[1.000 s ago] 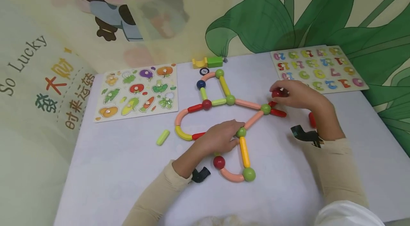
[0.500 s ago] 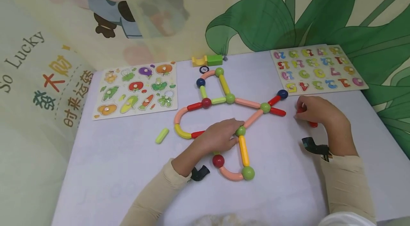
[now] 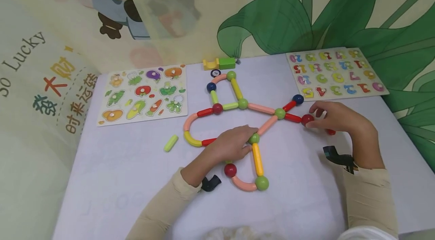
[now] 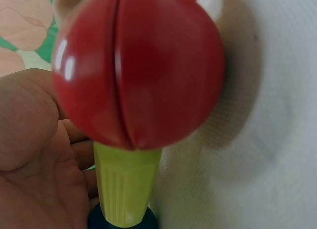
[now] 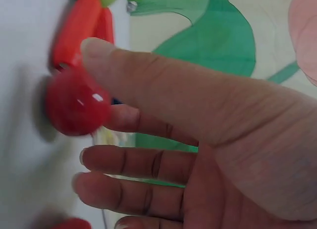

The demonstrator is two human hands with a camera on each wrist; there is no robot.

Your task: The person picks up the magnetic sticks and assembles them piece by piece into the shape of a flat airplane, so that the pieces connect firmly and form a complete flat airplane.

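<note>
A figure of magnetic rods and balls lies on the white table. My left hand (image 3: 233, 144) reaches over its middle, fingers and thumb holding a green ball (image 3: 254, 138). In the left wrist view a red ball (image 4: 143, 70) and a yellow-green rod (image 4: 126, 182) stand before the palm, hiding the fingertips. My right hand (image 3: 340, 117) is at the right end, fingers fairly straight, thumb and index beside a red ball (image 3: 307, 120). That ball sits at the end of a red rod (image 3: 293, 118); the thumb (image 5: 114, 66) overlaps its edge in the right wrist view.
A loose light-green rod (image 3: 171, 143) lies at left. Beside the right hand is a partly hidden red piece (image 3: 331, 132). A vegetable puzzle board (image 3: 144, 117) stands back left, a number board (image 3: 343, 95) back right. Yellow and green blocks (image 3: 227, 63) lie behind.
My right hand went right from the upper red rod, leaving a blue ball on its end. It picked up a red ball, now at the lower red rod's tip. The left hand stayed put.
</note>
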